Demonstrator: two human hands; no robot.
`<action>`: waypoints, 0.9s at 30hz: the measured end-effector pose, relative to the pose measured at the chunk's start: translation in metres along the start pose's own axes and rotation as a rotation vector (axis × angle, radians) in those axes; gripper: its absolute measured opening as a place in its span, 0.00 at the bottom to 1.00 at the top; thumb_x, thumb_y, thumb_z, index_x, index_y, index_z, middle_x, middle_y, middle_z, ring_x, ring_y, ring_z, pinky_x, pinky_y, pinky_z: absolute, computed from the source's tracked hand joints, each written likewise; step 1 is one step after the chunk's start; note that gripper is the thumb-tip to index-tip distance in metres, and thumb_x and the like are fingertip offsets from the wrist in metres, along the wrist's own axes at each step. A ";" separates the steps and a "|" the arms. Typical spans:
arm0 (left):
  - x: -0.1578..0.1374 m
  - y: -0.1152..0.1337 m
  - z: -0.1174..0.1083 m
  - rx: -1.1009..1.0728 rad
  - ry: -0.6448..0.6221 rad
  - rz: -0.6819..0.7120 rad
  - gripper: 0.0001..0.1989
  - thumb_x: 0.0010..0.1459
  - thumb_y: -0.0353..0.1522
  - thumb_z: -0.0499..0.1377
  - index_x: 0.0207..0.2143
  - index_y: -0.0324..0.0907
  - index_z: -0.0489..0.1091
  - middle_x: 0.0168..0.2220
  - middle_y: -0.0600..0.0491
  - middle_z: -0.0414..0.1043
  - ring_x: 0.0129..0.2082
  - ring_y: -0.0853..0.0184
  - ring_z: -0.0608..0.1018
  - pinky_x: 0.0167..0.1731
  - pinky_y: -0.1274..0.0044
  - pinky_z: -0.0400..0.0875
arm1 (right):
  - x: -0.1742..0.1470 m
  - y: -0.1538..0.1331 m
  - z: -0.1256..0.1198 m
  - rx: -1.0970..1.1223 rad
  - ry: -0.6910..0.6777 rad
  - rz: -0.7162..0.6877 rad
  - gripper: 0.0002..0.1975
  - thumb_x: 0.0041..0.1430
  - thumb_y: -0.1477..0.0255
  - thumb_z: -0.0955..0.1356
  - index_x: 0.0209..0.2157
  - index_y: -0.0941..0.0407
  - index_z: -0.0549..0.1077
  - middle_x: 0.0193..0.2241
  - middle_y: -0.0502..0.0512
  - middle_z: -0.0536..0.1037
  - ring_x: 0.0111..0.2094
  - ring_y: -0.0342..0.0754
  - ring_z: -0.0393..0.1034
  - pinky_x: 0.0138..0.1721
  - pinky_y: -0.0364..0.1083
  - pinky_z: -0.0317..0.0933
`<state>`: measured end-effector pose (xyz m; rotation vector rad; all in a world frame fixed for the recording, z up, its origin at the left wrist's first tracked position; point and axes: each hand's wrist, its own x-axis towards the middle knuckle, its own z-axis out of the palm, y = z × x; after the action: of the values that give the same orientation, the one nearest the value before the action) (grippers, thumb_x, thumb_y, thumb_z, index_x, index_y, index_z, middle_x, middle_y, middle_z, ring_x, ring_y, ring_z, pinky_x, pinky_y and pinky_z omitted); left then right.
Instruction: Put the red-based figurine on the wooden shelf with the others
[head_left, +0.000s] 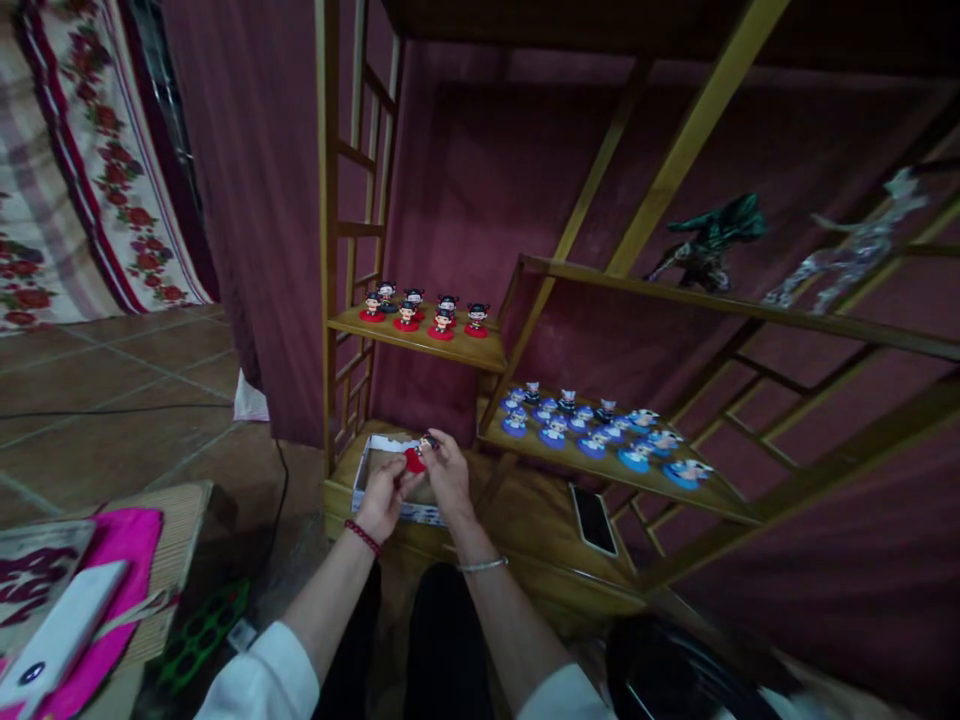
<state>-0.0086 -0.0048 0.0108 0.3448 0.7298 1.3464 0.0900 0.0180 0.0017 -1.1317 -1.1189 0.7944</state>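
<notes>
Both my hands hold one small figurine [415,459] with a red round base and a dark-haired head. My left hand [384,497] grips the red base, while the fingers of my right hand [448,475] close around the head. Beneath them, an open cardboard box [367,475] sits on the lowest shelf; my hands hide part of its inside. Above, several similar figurines [443,322] on red bases stand in two rows on the small left shelf [472,348].
On the middle right shelf [720,492] stand several blue and purple figurines [554,430]. A phone [594,518] lies on the lowest board. A dark green sculpture [712,240] and a glassy animal figure [847,240] stand higher up. At left, a pink cloth [139,550] covers part of a table.
</notes>
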 end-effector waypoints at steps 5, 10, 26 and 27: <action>-0.004 0.005 0.001 -0.071 -0.029 -0.041 0.08 0.52 0.20 0.54 0.24 0.37 0.68 0.25 0.54 0.74 0.26 0.72 0.76 0.32 0.77 0.74 | -0.004 -0.015 0.002 0.088 -0.053 0.074 0.18 0.47 0.66 0.68 0.42 0.55 0.69 0.36 0.52 0.77 0.37 0.46 0.71 0.40 0.47 0.66; -0.008 0.008 0.001 -0.104 -0.053 -0.055 0.07 0.52 0.20 0.54 0.27 0.36 0.69 0.27 0.52 0.75 0.27 0.72 0.76 0.33 0.77 0.74 | -0.006 -0.026 0.000 0.090 -0.085 0.078 0.18 0.46 0.68 0.68 0.41 0.55 0.68 0.36 0.52 0.77 0.37 0.46 0.71 0.42 0.46 0.65; -0.020 0.022 0.010 -0.121 -0.151 -0.002 0.07 0.52 0.22 0.55 0.35 0.37 0.69 0.32 0.51 0.75 0.28 0.73 0.76 0.34 0.80 0.72 | -0.006 -0.052 -0.005 0.127 -0.146 0.121 0.19 0.43 0.66 0.70 0.41 0.53 0.70 0.34 0.50 0.78 0.37 0.46 0.72 0.42 0.47 0.65; -0.021 0.022 0.011 -0.119 -0.151 0.000 0.07 0.52 0.22 0.55 0.35 0.37 0.69 0.32 0.51 0.75 0.28 0.73 0.76 0.33 0.80 0.72 | -0.006 -0.054 -0.005 0.125 -0.144 0.121 0.19 0.43 0.66 0.70 0.41 0.53 0.70 0.33 0.50 0.78 0.36 0.45 0.72 0.41 0.46 0.65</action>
<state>-0.0193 -0.0177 0.0383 0.3477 0.5217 1.3417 0.0905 -0.0033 0.0513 -1.0575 -1.1103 1.0402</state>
